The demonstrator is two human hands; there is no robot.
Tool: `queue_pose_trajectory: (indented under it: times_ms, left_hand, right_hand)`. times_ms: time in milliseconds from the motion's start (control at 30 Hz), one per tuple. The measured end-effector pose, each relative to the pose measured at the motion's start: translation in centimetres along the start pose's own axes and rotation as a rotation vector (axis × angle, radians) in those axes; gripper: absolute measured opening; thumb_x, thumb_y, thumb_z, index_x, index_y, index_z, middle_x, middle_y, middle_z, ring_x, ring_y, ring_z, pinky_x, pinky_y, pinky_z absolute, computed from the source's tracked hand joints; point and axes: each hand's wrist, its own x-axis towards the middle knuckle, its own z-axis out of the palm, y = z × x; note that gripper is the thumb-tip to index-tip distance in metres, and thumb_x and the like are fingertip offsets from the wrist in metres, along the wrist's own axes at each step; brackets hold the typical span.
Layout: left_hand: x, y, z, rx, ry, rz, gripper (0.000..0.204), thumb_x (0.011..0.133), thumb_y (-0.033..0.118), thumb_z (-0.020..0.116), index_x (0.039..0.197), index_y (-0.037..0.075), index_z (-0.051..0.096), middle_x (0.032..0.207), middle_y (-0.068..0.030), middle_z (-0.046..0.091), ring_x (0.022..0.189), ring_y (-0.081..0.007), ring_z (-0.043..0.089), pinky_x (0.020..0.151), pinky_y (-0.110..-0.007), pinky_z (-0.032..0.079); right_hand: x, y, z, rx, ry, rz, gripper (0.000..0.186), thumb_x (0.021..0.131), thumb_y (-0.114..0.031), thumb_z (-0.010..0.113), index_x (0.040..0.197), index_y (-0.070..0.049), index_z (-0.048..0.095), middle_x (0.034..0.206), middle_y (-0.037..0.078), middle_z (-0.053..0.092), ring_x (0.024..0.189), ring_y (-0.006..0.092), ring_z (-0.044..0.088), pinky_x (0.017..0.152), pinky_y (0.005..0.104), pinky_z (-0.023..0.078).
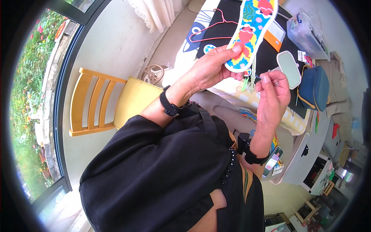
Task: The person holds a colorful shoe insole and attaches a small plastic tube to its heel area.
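Observation:
My left hand (220, 65) grips the lower end of a long white-edged insole (250, 33), stitched in blue, red, yellow and green, with my thumb on its face. My right hand (272, 89) is just below and right of it, fingers pinched on something small that I cannot make out. A pale tassel of threads (251, 81) and a green strand hang between my hands. Beyond them, a pink hanger (205, 40) lies on a black surface, with an orange-and-white booklet (272, 38) and a pale green mirror-like panel (288, 67) further right.
A plastic box (305, 36) and a blue bag (313, 85) stand on the table's right. A wooden chair (92, 100) with a yellow seat is at my left, beside a glass door. A phone (273, 158) lies low on my right.

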Motion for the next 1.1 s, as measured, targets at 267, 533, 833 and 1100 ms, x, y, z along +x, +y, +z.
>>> queue_pose_trajectory:
  times_ms: [267, 533, 833, 1100]
  left_hand:
    - [0.8, 0.2, 0.1, 0.095, -0.009, -0.05, 0.036, 0.089, 0.031, 0.054, 0.104, -0.002, 0.054, 0.083, -0.01, 0.061, 0.065, -0.0154, 0.056, 0.059, -0.026, 0.048]
    - [1.2, 0.5, 0.7, -0.012, 0.076, -0.024, 0.034, 0.089, 0.03, 0.054, 0.102, -0.002, 0.052, 0.08, -0.0089, 0.06, 0.063, -0.0163, 0.056, 0.059, -0.026, 0.046]
    - [1.3, 0.3, 0.0, 0.04, 0.052, -0.05, 0.034, 0.089, 0.03, 0.054, 0.101, -0.002, 0.054, 0.081, -0.0097, 0.061, 0.064, -0.0149, 0.056, 0.056, -0.025, 0.047]
    - [1.0, 0.5, -0.5, 0.125, 0.059, -0.142, 0.033, 0.089, 0.03, 0.055, 0.096, -0.002, 0.056, 0.082, -0.0092, 0.061, 0.061, -0.0127, 0.055, 0.055, -0.024, 0.047]
  right_hand:
    - [-0.2, -0.3, 0.2, 0.229, -0.1, -0.002, 0.01, 0.083, 0.006, 0.05, 0.09, -0.002, 0.051, 0.08, 0.005, 0.052, 0.069, 0.0099, 0.047, 0.062, 0.0272, 0.042]
    - [0.3, 0.4, -1.0, 0.185, -0.274, 0.3, 0.018, 0.087, -0.001, 0.043, 0.098, 0.006, 0.056, 0.078, 0.004, 0.05, 0.068, 0.0078, 0.043, 0.063, 0.0279, 0.043]
    - [0.7, 0.3, -1.6, 0.437, -0.34, 0.427, 0.018, 0.088, -0.007, 0.045, 0.092, 0.006, 0.056, 0.084, 0.007, 0.051, 0.073, 0.0131, 0.045, 0.067, 0.0316, 0.041]
    - [1.6, 1.0, -3.3, 0.556, -0.263, 0.379, 0.015, 0.087, -0.009, 0.049, 0.09, 0.003, 0.056, 0.088, 0.007, 0.051, 0.08, 0.0138, 0.044, 0.071, 0.0298, 0.038]
